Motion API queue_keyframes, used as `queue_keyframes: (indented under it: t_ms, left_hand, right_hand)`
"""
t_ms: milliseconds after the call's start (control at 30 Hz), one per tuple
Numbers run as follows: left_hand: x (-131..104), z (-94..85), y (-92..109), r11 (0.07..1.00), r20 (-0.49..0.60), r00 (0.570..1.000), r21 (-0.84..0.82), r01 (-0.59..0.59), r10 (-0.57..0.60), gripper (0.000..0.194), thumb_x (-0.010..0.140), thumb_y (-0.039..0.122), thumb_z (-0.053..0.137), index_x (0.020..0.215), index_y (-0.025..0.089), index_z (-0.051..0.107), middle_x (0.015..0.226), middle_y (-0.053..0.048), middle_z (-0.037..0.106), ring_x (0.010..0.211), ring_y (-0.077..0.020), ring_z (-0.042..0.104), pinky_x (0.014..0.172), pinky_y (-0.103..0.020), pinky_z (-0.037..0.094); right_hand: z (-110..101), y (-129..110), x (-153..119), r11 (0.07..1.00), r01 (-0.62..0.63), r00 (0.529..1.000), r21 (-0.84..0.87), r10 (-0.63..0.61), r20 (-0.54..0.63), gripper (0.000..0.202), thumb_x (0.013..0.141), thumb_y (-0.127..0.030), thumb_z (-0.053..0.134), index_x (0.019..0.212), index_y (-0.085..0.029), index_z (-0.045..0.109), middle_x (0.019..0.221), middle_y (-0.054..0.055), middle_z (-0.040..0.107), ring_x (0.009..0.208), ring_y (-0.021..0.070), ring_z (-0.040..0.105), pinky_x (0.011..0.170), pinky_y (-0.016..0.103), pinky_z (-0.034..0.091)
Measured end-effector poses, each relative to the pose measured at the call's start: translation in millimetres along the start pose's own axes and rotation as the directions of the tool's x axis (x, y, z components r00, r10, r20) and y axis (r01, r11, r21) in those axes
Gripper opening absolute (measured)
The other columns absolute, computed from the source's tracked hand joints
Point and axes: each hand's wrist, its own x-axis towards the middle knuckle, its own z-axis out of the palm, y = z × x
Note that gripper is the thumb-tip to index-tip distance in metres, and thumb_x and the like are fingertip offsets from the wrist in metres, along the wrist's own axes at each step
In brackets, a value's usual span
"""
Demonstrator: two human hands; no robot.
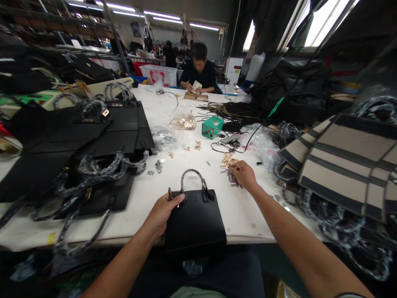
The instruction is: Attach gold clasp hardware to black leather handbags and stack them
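A small black handbag (197, 219) stands at the table's front edge, its plastic-wrapped handle upright. My left hand (164, 213) grips the bag's upper left corner, thumb across the top edge. To the right, my right hand (245, 176) reaches down to the small parts, fingertips pinched together; whatever is between them is too small to make out. Under and beside those fingers lie dark metal plates (233, 180) and a heap of gold-coloured fittings (228, 159).
Black bag pieces (120, 136) with wrapped handles pile up on the left. Beige-and-black bags (344, 165) crowd the right. A green box (212, 127) with a cord, a bag of fittings (182, 121) and silver plates (159, 166) lie mid-table. Opposite, a person (199, 74) handles a small piece.
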Motion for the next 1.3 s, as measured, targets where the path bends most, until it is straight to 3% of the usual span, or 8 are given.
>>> queue_keyframes:
  t_ms: [333,433,533,700,900,1067,1200,1300]
  left_hand:
    - [1,-2.7,-8,0.995,-0.018,0.995,0.042,-0.094,0.095,0.037,0.068,0.043,0.08,0.088,0.014,0.071,0.09,-0.011,0.075,0.078,-0.0262,0.07,0.075,-0.037,0.053]
    - [-2,-3.0,-8,0.993,-0.021,0.994,0.041,-0.109,0.11,0.038,0.067,0.045,0.08,0.088,0.014,0.071,0.089,-0.011,0.075,0.078,-0.027,0.07,0.076,-0.038,0.053]
    - [-4,-3.3,-9,0.991,-0.015,0.991,0.046,-0.129,0.13,0.04,0.068,0.046,0.079,0.089,0.014,0.071,0.089,-0.01,0.075,0.078,-0.0268,0.07,0.077,-0.038,0.052]
    - [-5,-6.5,-12,0.984,0.004,0.986,0.068,-0.166,0.166,0.038,0.069,0.046,0.079,0.089,0.014,0.069,0.086,-0.009,0.073,0.079,-0.0246,0.069,0.075,-0.035,0.051]
    - [-14,-13.2,-9,0.98,0.06,0.981,0.064,-0.188,0.184,0.039,0.067,0.04,0.082,0.094,0.016,0.067,0.087,-0.005,0.072,0.078,-0.0206,0.066,0.071,-0.03,0.05]
    - [-23,-25.3,5,0.997,0.24,0.968,-0.042,-0.07,0.078,0.055,0.066,0.049,0.081,0.109,0.017,0.068,0.101,-0.009,0.073,0.089,-0.0257,0.068,0.077,-0.033,0.052]
    - [-9,-29.7,20,0.986,0.207,0.97,-0.081,0.145,-0.125,0.061,0.074,0.071,0.062,0.095,0.015,0.072,0.083,-0.011,0.074,0.07,-0.0233,0.067,0.062,-0.031,0.052]
    - [7,-25.4,31,0.989,0.158,0.977,0.058,0.137,-0.145,0.055,0.072,0.063,0.069,0.097,0.014,0.072,0.079,-0.01,0.074,0.066,-0.0233,0.067,0.059,-0.03,0.05]
  right_hand:
    - [-16,-8,-10,0.975,-0.044,0.995,0.219,0.063,-0.083,0.02,0.075,-0.041,0.064,0.081,-0.022,0.071,0.106,0.006,0.067,0.099,0.0229,0.061,0.089,0.035,0.046]
    - [-21,-28,-21,0.947,-0.08,0.997,0.311,0.081,0.01,0.027,0.078,-0.045,0.061,0.086,-0.021,0.07,0.079,0.003,0.068,0.073,0.019,0.063,0.07,0.032,0.05]
    - [-20,-50,-40,0.912,-0.111,0.988,0.395,0.059,0.141,0.031,0.081,-0.046,0.059,0.093,-0.019,0.068,0.074,0.001,0.067,0.064,0.0168,0.064,0.058,0.027,0.049]
    - [-9,-78,-76,0.8,-0.221,0.962,0.558,0.085,0.258,0.04,0.076,-0.043,0.068,0.107,-0.018,0.068,0.088,0.005,0.068,0.077,0.0191,0.064,0.063,0.03,0.052]
    - [-2,-99,-104,0.865,-0.141,0.974,0.482,0.034,0.224,0.018,0.073,-0.034,0.071,0.084,-0.021,0.066,0.073,-0.002,0.063,0.066,0.0149,0.055,0.066,0.028,0.046]
    - [7,-107,-125,0.885,-0.172,0.962,0.432,0.056,0.267,0.013,0.072,-0.031,0.071,0.076,-0.022,0.062,0.063,-0.005,0.055,0.06,0.0138,0.051,0.058,0.025,0.04]
    - [12,-108,-130,0.902,-0.166,0.955,0.398,0.046,0.293,0.011,0.073,-0.031,0.069,0.074,-0.022,0.063,0.067,-0.003,0.059,0.063,0.0146,0.054,0.06,0.027,0.042]
    - [10,-109,-128,0.849,-0.219,0.961,0.481,0.103,0.257,0.015,0.076,-0.036,0.067,0.081,-0.022,0.064,0.07,-0.002,0.062,0.065,0.0161,0.058,0.064,0.03,0.047]
